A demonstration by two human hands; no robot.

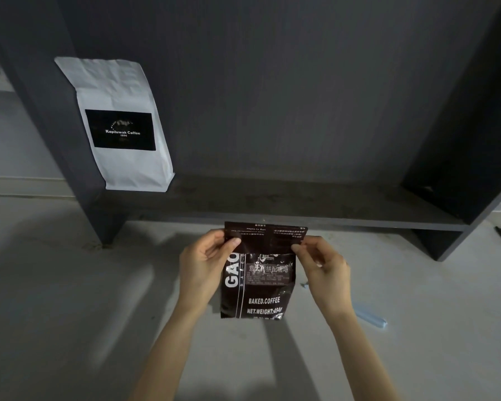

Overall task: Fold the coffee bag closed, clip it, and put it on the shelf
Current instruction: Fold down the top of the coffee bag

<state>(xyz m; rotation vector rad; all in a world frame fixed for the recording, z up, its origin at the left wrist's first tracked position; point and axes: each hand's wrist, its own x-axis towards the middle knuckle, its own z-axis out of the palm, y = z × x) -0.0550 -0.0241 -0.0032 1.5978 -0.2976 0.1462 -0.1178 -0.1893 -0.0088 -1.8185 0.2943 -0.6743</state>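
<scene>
dark brown glossy foil coffee bag (258,285) with white print ("baked.coffee", "net.weight") is held upright in front of the dark grey shelf unit (287,204), above the pale grey tabletop (70,285). its bottom edge looks to be at or just above that surface; cannot tell if it touches. the top part of the bag is folded over toward the viewer, so a flap with upside-down print covers the upper front.

left hand (203,264): grip closed on the left edge of the folded flap, thumb on the front face, fingers curled behind. right hand (321,264): grip closed in a pinch on the right edge of the flap, thumb and forefinger tips meeting at the fold. both forearms come in from the lower edge of view.

pale blue plastic clip (370,316), long and narrow, lies flat on the tabletop to the right of the bag, partly hidden by the right forearm, not touched by either hand.

on the shelf board, far left, a white paper coffee bag with a black label (119,125) reading "kopiluwak coffee" stands leaning against the left side panel. the dark bag is below and in front of the shelf's front edge, not on it.
</scene>
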